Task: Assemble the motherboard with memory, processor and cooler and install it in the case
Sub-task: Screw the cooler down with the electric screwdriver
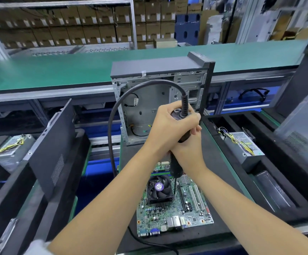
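Green tabletop [57, 70] runs across the back. Open case [158, 100] stands upright behind the work mat, side panel off, interior facing camera. Motherboard [175, 205] lies flat on the black mat, near edge, cooler [159, 188] fan mounted on it. Both hands wrapped around an electric screwdriver [183, 126]: left hand [166, 127] grips the top by the cable, right hand [190, 150] clasps lower. Bit points down beside the cooler.
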